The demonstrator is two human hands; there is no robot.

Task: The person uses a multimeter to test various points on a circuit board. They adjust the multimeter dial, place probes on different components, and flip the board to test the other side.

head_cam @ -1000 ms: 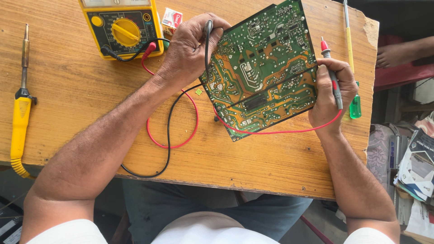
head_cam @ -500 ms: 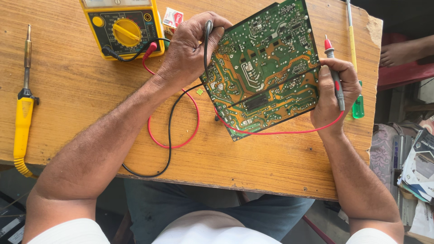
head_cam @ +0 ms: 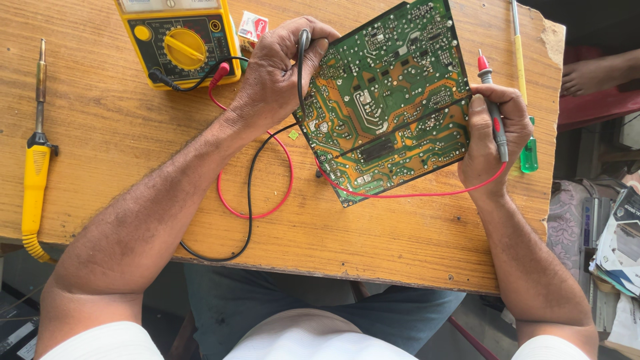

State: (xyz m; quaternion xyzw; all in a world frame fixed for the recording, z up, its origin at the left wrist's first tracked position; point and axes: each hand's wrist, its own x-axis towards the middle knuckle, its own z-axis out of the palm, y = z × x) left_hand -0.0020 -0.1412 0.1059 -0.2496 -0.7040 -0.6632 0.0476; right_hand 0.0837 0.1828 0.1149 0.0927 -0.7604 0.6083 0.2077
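Little has moved since the earlier frame: both hands keep their hold on the board, which has tilted only a touch, and the red probe tip stands a shade more upright.

From the left edge, one yellow-handled soldering iron (head_cam: pixel 33 180) lies alone on the wooden table (head_cam: pixel 133 133), well apart from the work. Next comes one yellow multimeter (head_cam: pixel 179 41) at the top, with one black lead (head_cam: pixel 249 200) and one red lead (head_cam: pixel 280 193) plugged into it and looping across the wood. A small red and white packet (head_cam: pixel 253 27) sits just beside the meter.

The left hand (head_cam: pixel 277 70) is closed around the board's upper left edge, with the black probe (head_cam: pixel 302 60) pinned under its fingers against the board. The green circuit board (head_cam: pixel 390 100), solder side up, is held tilted between the two hands near the table's middle. The red lead runs under its lower edge.

The right hand (head_cam: pixel 490 137) is wrapped around the red probe (head_cam: pixel 492 110), tip pointing away, while its fingers press the board's right edge. Just behind it lies one screwdriver (head_cam: pixel 523 87) with a green handle, partly hidden by that hand. No containers show. Off the table at far right, a stack of papers (head_cam: pixel 617 247) sits low, and another person's bare foot (head_cam: pixel 597 73) rests above it.
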